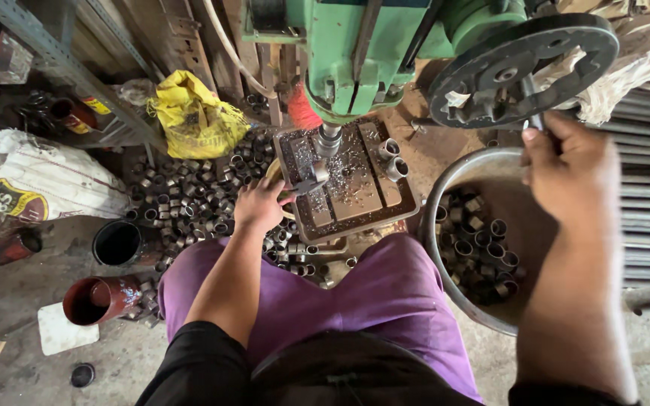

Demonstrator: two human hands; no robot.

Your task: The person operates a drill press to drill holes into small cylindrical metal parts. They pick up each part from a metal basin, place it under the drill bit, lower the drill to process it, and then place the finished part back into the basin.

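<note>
My left hand [261, 203] grips a clamp tool [306, 184] holding a metal ring [320, 173] under the drill spindle [329, 139]; my right hand [566, 169] is closed on the feed handle [533, 113].

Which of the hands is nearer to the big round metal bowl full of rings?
Right. The right hand hangs just above the metal bowl; the left hand rests across the drill table.

Yellow bag [195, 116], white sack [35, 180], red pipe [103, 298], black cup [116, 243], floor w/ loose rings [189, 199]
</note>
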